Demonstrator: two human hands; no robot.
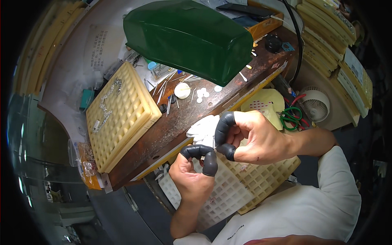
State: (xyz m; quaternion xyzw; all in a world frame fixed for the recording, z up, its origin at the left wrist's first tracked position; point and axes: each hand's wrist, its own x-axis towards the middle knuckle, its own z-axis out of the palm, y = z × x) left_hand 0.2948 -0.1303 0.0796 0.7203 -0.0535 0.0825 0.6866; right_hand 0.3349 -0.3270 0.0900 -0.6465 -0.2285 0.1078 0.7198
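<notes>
Black finger cots cover the thumb and forefinger of both my hands. My left hand (191,179) is closed in a pinch, its fingertips close beside those of my right hand (261,138). The right thumb and forefinger are pinched together as well. What sits between the fingertips is tiny and mostly hidden, so I cannot make out its kind. Just behind the fingers, a white wrapped, cloth-like pad (201,127) juts from the bench edge under bright light. Below both hands lie a white grid tray (222,192) and a cream grid tray (274,173).
A green lamp shade (183,38) hangs low over the wooden bench (163,130). Stacked cream grid trays (126,134) at left carry a silver chain (105,110). Green-handled pliers (290,118) and a white fan (314,104) are at right. Thin tools and a white round container (182,90) lie behind.
</notes>
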